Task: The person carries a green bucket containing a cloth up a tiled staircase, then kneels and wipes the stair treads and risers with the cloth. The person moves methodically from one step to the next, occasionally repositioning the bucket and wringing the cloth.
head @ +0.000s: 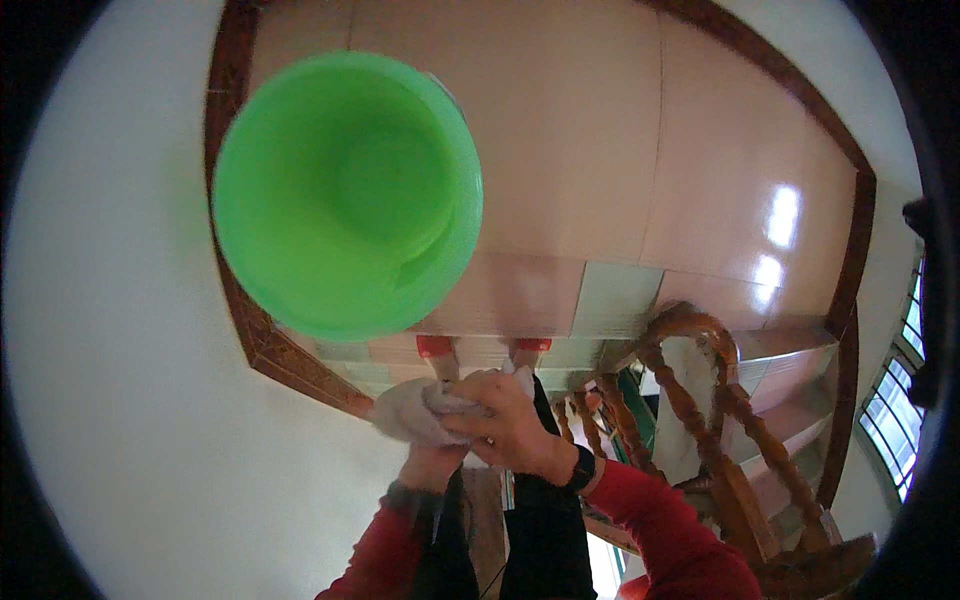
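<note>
In front of my body, both hands hold a bunched greyish-white cloth (409, 416). My right hand (502, 424), with a black band around its wrist, curls its fingers over the top and side of the cloth. Below it, my left hand (435, 461) grips from underneath; the cloth hides most of its fingers. Ahead and to the left, a light-green plastic bucket (259, 195) stands upright, its mouth facing me. Whether it holds water I cannot tell.
Under the bucket is a pinkish tiled landing (562, 150) edged by brown skirting (851, 240). A white wall (135, 337) rises at left. On the right are a turned-wood stair railing (690, 420), tiled steps (787, 382) and a barred window (892, 409). My feet (442, 356) wear red footwear.
</note>
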Tool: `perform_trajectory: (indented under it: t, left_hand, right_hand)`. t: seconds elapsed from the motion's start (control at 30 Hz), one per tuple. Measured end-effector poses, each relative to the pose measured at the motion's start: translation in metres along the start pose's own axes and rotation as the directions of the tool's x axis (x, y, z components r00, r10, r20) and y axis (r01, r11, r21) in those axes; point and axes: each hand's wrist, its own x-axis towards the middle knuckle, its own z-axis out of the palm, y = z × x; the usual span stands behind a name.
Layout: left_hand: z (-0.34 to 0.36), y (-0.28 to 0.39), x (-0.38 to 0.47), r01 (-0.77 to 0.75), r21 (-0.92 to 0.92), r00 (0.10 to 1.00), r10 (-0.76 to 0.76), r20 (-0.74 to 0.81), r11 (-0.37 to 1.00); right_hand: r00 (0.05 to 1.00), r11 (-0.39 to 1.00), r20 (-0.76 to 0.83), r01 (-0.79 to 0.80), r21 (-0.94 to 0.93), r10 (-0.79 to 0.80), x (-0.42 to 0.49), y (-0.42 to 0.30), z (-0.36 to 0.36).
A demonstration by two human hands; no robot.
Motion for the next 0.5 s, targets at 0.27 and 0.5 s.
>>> perform_trajectory:
  t: [0.27, 0.5]
  left_hand:
    - [0.108, 0.173, -0.039, -0.528, -0.106, 0.849, 0.528, -0.024, 0.843]
    - [0.107, 0.189, -0.018, -0.636, 0.278, 0.744, 0.668, -0.03, 0.72]
  right_hand:
    - [0.95, 0.878, -0.299, 0.064, 0.474, 0.092, 0.143, -0.068, -0.032]
    - [0.841, 0.632, -0.134, -0.278, 0.724, 0.524, 0.121, -0.006, -0.097]
